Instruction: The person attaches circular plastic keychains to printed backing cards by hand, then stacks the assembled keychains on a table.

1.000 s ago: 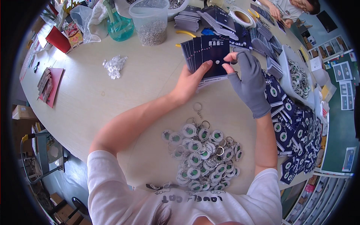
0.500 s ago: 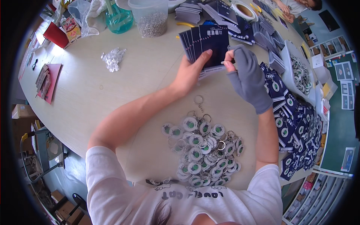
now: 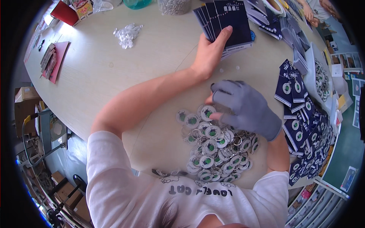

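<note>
My left hand (image 3: 213,49) grips a fanned stack of dark blue cards (image 3: 236,23) above the far side of the table, thumb on the front card. My right hand (image 3: 246,108), in a grey fingerless glove, reaches over the top of a heap of round keychains (image 3: 210,146) with white rims, green centres and metal rings. Its thumb and forefinger are apart, with the thumb at the edge of one keychain (image 3: 207,113). The other fingertips are partly hidden. Two small clear discs (image 3: 238,67) lie between my hands.
Blue cards with keychains attached (image 3: 304,129) are piled at the right, beside a white bin (image 3: 310,72) of keychains. Stacked cards (image 3: 294,36) stand at the far right. Clear pieces (image 3: 127,36), a pink card (image 3: 61,62) and a red box (image 3: 64,13) lie leftward.
My right hand has left the cards and come down toward me to the keychain heap. The left hand still holds the cards. The whole view has shifted, and the two discs now show.
</note>
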Tool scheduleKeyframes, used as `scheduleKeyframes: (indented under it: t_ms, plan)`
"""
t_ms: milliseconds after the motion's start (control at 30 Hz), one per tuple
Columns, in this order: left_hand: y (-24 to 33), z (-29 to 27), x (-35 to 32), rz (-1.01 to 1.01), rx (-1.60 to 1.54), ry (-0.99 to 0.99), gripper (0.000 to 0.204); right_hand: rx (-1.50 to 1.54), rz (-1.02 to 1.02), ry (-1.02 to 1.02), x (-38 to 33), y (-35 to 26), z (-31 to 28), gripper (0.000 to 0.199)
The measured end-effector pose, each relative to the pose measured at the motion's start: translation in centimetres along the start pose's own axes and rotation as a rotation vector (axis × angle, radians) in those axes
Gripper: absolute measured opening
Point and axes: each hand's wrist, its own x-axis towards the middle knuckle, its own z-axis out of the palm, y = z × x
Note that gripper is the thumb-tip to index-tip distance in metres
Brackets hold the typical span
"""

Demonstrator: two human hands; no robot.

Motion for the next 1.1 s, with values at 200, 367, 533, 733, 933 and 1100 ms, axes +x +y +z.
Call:
scheduleKeyframes:
  t_ms: [200, 367, 533, 733, 933, 1100]
  plan:
    - [0.4, 0.0, -0.1, -0.17, -0.113, -0.15, 0.037, 0.244, 0.087, -0.037, -1.2, -0.1, -1.4, 0.015]
    - [1.3, 0.5, -0.6, -0.32, -0.177, -0.182, 0.039, 0.441, 0.286, -0.141, -2.7, -0.5, -4.9, 0.012]
    - [1.3, 1.0, -1.1, -0.424, -0.23, -0.24, 0.04, 0.629, 0.34, 0.344, -4.6, 0.6, -7.4, 0.011]
    - [2.2, 1.5, -1.3, -0.577, -0.145, -0.284, 0.038, 0.127, 0.351, 0.809, -2.1, 4.4, -8.4, 0.008]
    - [1.9, 1.3, -1.0, -0.628, -0.081, -0.262, 0.038, -0.379, 0.145, 0.734, -1.0, 7.6, -6.0, 0.017]
    - [1.4, 0.6, -0.7, -0.63, -0.192, -0.286, 0.031, -0.737, -0.012, 0.642, -2.6, 7.6, -3.9, 0.024]
